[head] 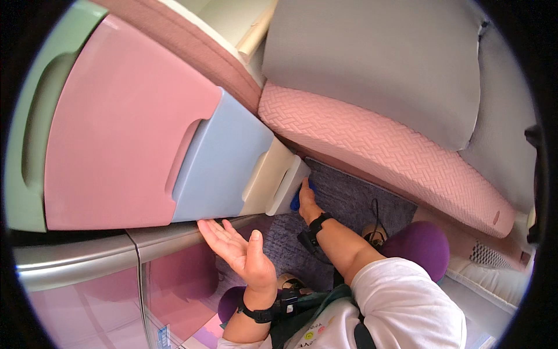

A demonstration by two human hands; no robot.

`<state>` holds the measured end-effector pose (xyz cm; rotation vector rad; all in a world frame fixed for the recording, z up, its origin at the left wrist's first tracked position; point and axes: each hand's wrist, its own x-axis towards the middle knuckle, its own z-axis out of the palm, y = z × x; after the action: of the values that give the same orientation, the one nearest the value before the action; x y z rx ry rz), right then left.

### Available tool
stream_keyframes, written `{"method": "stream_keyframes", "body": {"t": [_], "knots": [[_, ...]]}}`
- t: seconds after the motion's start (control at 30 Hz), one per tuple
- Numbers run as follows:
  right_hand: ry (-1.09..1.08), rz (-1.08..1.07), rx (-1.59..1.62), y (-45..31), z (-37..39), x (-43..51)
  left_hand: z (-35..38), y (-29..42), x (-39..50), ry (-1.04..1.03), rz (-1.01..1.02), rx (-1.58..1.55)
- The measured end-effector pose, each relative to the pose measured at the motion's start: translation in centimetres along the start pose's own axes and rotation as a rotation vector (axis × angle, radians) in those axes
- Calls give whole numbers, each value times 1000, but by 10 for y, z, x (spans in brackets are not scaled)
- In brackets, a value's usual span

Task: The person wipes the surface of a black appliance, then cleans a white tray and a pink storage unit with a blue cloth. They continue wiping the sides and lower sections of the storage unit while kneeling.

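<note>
A tall plastic drawer unit has green, pink (130,126), blue (222,161), beige (268,174) and whitish (290,185) drawer fronts with recessed grips. At the lowest front, my right hand (307,201) holds a bright blue cloth (295,202) against the plastic; its fingers are mostly hidden. My left hand (239,251) is empty, palm up with fingers apart, its fingertips at the side edge of the blue drawer. Both wrists wear black straps.
A glossy cabinet with a metallic rim (78,259) stands beside the drawers. Across from it is a bed or seat with a pink quilted edge (383,152) and a grey cover (370,65). A grey carpet (344,192) lies between. A black cable (375,213) hangs near my foot.
</note>
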<state>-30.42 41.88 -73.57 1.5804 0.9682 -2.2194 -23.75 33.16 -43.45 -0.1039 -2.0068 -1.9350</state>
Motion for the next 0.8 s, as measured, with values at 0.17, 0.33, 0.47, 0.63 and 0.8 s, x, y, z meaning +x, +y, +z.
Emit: {"method": "stream_keyframes", "body": {"t": [0.17, 0.33, 0.47, 0.63, 0.8], "knots": [[-43, -4, -24, -8, 5, -4, 2, 0, 2, -13, 13, 24], [-27, 20, -88, -14, 15, -7, 4, -4, 5, -5, -9, 30], [-101, -42, -53, -13, 28, 3, 8, -12, 14, 25, 2, 48], [-68, -38, -143, -12, 43, 19, 9, -22, 23, 45, 54, 100], [-61, -45, -196, -7, 46, 29, 8, -28, 26, 35, 86, 84]]}}
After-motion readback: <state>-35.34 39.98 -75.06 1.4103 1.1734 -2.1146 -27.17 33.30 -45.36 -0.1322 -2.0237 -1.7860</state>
